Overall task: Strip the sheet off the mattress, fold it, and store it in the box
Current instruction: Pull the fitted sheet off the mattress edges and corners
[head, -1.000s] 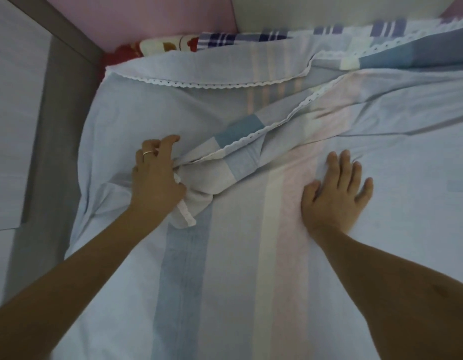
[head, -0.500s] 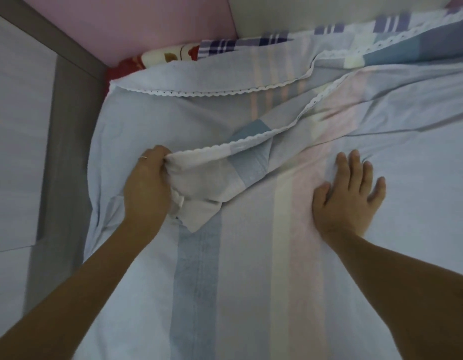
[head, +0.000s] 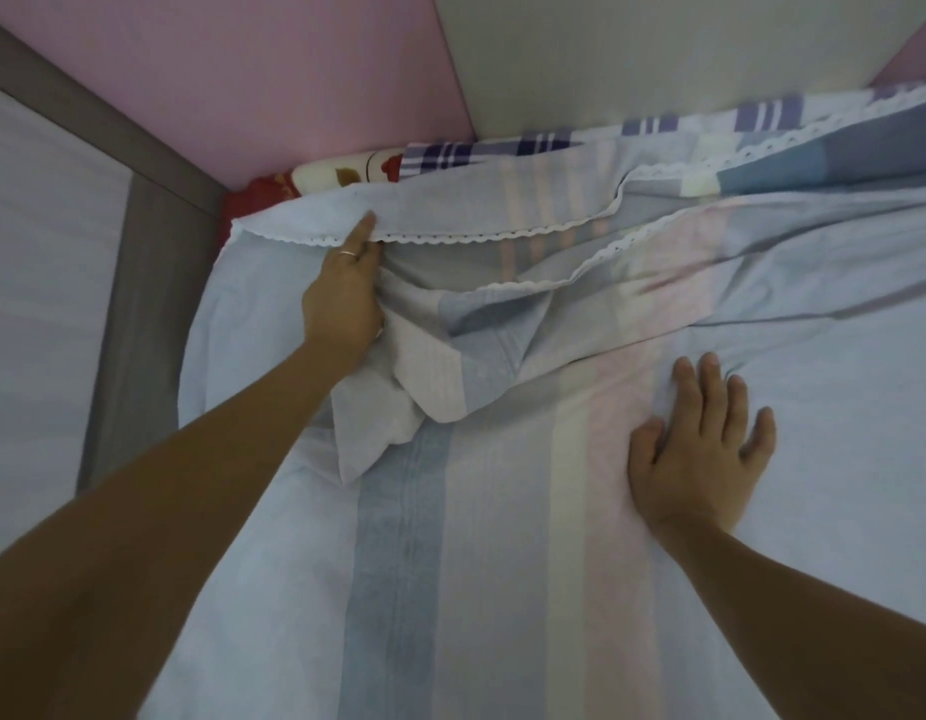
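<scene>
A pale blue sheet [head: 502, 563] with blue, cream and pink stripes and a white lace edge covers the mattress, its far part folded back in loose layers. My left hand [head: 341, 298] reaches to the far left fold. Its index finger lies along the lace edge [head: 450, 237], while a bunched corner of the sheet [head: 393, 402] trails from under its palm and thumb. My right hand [head: 702, 444] rests flat on the sheet at the right with fingers spread. No box is in view.
A red patterned pillow [head: 325, 179] and a blue plaid cloth [head: 502, 150] lie along the head of the bed. Pink wall [head: 268, 70] and white wall [head: 658, 54] meet behind them. A grey frame [head: 138, 283] and floor lie to the left.
My left hand has moved from the bunched corner up toward the far lace-edged fold, drawing fabric with it. My right hand stays flat on the sheet. The view tilted upward.
</scene>
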A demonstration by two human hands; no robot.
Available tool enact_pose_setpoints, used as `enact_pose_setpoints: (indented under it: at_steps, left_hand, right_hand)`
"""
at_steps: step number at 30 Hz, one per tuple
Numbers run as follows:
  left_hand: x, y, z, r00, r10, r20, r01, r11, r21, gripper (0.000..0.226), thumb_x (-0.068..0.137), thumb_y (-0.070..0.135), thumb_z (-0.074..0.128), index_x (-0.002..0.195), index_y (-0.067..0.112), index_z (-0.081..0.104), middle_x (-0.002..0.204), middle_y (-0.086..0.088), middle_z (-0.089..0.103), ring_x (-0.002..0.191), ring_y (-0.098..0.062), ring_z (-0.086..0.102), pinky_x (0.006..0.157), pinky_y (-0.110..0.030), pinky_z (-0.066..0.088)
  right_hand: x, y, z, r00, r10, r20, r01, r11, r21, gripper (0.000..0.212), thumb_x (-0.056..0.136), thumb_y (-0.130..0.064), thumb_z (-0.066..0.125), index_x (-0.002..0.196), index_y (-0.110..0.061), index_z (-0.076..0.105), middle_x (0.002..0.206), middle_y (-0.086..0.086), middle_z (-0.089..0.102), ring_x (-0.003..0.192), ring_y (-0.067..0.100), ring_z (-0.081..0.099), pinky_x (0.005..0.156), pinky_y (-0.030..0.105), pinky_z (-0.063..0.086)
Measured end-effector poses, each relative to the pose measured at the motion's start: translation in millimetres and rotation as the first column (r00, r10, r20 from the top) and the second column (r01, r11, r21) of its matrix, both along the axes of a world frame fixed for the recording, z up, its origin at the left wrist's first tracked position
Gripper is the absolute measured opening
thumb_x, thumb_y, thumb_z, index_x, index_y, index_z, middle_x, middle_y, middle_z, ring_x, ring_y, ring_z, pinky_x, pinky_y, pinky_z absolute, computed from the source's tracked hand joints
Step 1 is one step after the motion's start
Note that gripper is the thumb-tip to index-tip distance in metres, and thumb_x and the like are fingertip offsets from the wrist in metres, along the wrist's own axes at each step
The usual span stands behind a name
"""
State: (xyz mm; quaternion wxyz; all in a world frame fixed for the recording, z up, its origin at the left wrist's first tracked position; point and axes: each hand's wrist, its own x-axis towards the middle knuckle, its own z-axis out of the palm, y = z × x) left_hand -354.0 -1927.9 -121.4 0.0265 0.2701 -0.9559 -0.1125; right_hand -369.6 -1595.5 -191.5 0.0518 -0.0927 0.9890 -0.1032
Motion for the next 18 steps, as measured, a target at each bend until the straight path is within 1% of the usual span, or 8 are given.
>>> enact_pose_setpoints:
  at_steps: [2, 4, 7, 8, 11, 13, 15, 18]
  left_hand:
    - [-5, -11, -2, 0.999, 0.005, -0.031, -0.006, 1.0, -0.017, 0.038, 0.102, 0.041, 0.03, 0.138, 0.04, 0.04, 0.143, 0.005, 0.043, 0.123, -0.017, 0.045, 0.104, -0.023, 0.026]
    - [-17, -20, 8, 0.988, 0.09, -0.126, -0.094, 0.995, -0.023, 0.033, 0.1, 0.042, 0.032, 0.126, 0.036, 0.051, 0.13, 0.007, 0.053, 0.116, -0.013, 0.049, 0.106, -0.024, 0.029]
    - [-48, -35, 35, 0.934, 0.225, -0.277, -0.204, 0.974, 0.101, 0.023, 0.099, 0.023, 0.033, 0.112, 0.021, 0.052, 0.108, 0.01, 0.048, 0.087, 0.006, 0.041, 0.078, -0.003, 0.032]
    - [-60, -38, 46, 0.896, 0.3, -0.328, -0.253, 0.951, 0.179, 0.019, 0.098, 0.018, 0.033, 0.102, 0.02, 0.052, 0.101, 0.011, 0.045, 0.08, 0.006, 0.038, 0.069, -0.005, 0.031]
    - [-86, -35, 62, 0.756, 0.399, -0.519, -0.302, 0.916, 0.265, 0.015, 0.093, 0.011, 0.039, 0.082, 0.019, 0.044, 0.085, 0.007, 0.046, 0.064, 0.005, 0.041, 0.065, -0.012, 0.034]
    - [-87, -28, 60, 0.82, 0.326, -0.47, -0.297, 0.945, 0.139, 0.008, 0.094, 0.011, 0.043, 0.093, 0.011, 0.05, 0.097, -0.002, 0.049, 0.068, 0.006, 0.045, 0.071, -0.006, 0.034]
    - [-81, -24, 47, 0.941, 0.174, -0.291, -0.149, 0.983, 0.108, 0.028, 0.096, 0.023, 0.049, 0.115, 0.004, 0.054, 0.123, -0.012, 0.044, 0.089, -0.012, 0.053, 0.082, -0.015, 0.037]
    - [-68, -19, 37, 0.999, 0.037, -0.023, -0.034, 0.991, 0.13, 0.065, 0.081, 0.035, 0.071, 0.132, 0.006, 0.043, 0.134, -0.016, 0.033, 0.114, -0.027, 0.048, 0.096, -0.029, 0.038]
  right_hand:
    - [0, 0, 0, 1.0, -0.002, 0.0, 0.002, 1.0, -0.003, 0.065, 0.084, -0.034, 0.029, 0.147, -0.014, 0.031, 0.154, 0.008, 0.028, 0.142, 0.03, 0.023, 0.114, 0.046, 0.005]
    - [0, 0, 0, 1.0, -0.003, -0.015, 0.002, 1.0, -0.01, 0.065, 0.084, -0.034, 0.029, 0.146, -0.014, 0.032, 0.154, 0.009, 0.029, 0.141, 0.03, 0.025, 0.114, 0.045, 0.005]
    - [1, -1, -1, 1.0, -0.015, -0.024, 0.014, 1.0, -0.021, 0.065, 0.083, -0.033, 0.031, 0.145, -0.013, 0.035, 0.152, 0.01, 0.032, 0.139, 0.031, 0.028, 0.113, 0.046, 0.007]
    - [0, -2, 0, 1.0, -0.014, -0.023, 0.013, 1.0, -0.025, 0.065, 0.083, -0.033, 0.031, 0.144, -0.012, 0.036, 0.152, 0.01, 0.033, 0.138, 0.031, 0.028, 0.113, 0.046, 0.008]
    - [0, -3, 3, 1.0, -0.018, -0.012, 0.018, 1.0, -0.018, 0.065, 0.083, -0.033, 0.031, 0.143, -0.012, 0.038, 0.151, 0.01, 0.034, 0.138, 0.031, 0.029, 0.113, 0.046, 0.008]
    - [-1, -2, 4, 1.0, -0.018, -0.003, 0.018, 1.0, -0.018, 0.065, 0.082, -0.033, 0.031, 0.143, -0.013, 0.037, 0.151, 0.01, 0.034, 0.138, 0.031, 0.029, 0.113, 0.045, 0.006]
    - [0, -2, 4, 1.0, -0.015, 0.002, 0.015, 1.0, -0.005, 0.065, 0.082, -0.033, 0.031, 0.144, -0.013, 0.037, 0.151, 0.009, 0.034, 0.138, 0.031, 0.029, 0.113, 0.044, 0.005]
    - [0, -3, 2, 1.0, -0.019, -0.001, 0.019, 1.0, 0.006, 0.066, 0.082, -0.033, 0.031, 0.144, -0.013, 0.037, 0.152, 0.009, 0.034, 0.138, 0.03, 0.027, 0.114, 0.044, 0.004]
